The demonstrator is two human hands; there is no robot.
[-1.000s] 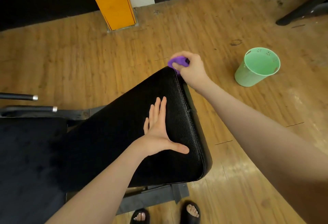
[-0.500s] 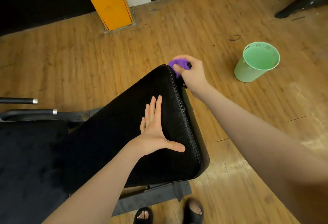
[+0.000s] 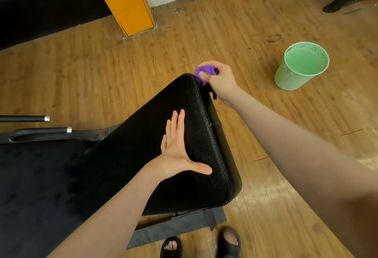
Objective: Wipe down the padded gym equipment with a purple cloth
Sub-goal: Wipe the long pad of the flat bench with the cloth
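Observation:
A black padded bench pad (image 3: pixel 196 112) slants across the middle of the view. My left hand (image 3: pixel 178 151) lies flat on its top, fingers straight and thumb spread toward the near right edge. My right hand (image 3: pixel 222 80) grips a bunched purple cloth (image 3: pixel 201 71) and holds it against the pad's far right corner. Most of the cloth is hidden inside the fist.
A green bucket (image 3: pixel 294 77) stands on the wooden floor to the right. An orange pillar (image 3: pixel 124 2) rises behind the bench. Two black bars with metal tips (image 3: pixel 41 123) stick out at the left. A second dark pad (image 3: pixel 34 186) fills the lower left. My sandalled feet (image 3: pixel 200 243) are below.
My right hand with the cloth has slid slightly down and in along the pad's far right corner. The left hand stays flat on the pad.

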